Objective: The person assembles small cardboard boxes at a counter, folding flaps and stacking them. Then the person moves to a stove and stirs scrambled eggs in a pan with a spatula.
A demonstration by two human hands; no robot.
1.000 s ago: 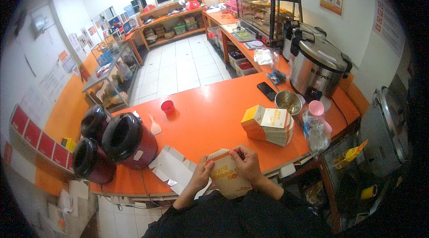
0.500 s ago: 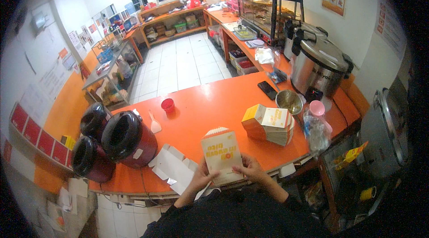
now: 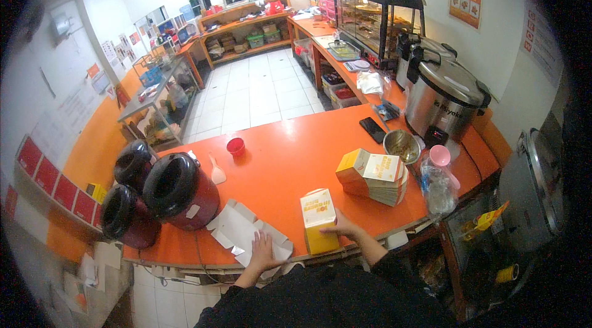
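My left hand (image 3: pixel 264 253) lies with spread fingers on an unfolded white carton (image 3: pixel 237 229) near the counter's front edge. Its flaps stand partly up. To the right stands a white-and-yellow carton (image 3: pixel 318 211), its printed white face up and its yellow side toward me; whether it is one box or a stack cannot be told. My right hand (image 3: pixel 345 227) grips its right side, with fingers across the yellow side. Beyond that hand, a fanned stack of printed flat cartons (image 3: pixel 376 180) rests on the counter.
Three dark round containers (image 3: pixel 179 189) stand at left. A white rice scoop (image 3: pixel 217 171) and red cup (image 3: pixel 235 147) lie farther in. At right are a phone (image 3: pixel 372 130), metal pot (image 3: pixel 402 145), pink cup (image 3: pixel 439 155), plastic bag (image 3: pixel 439 192) and large rice cooker (image 3: pixel 445 100).
Both hands held the printed carton before me; it now stands on the counter farther right, yellow side showing. My left hand has let go and moved left onto the white unfolded carton.
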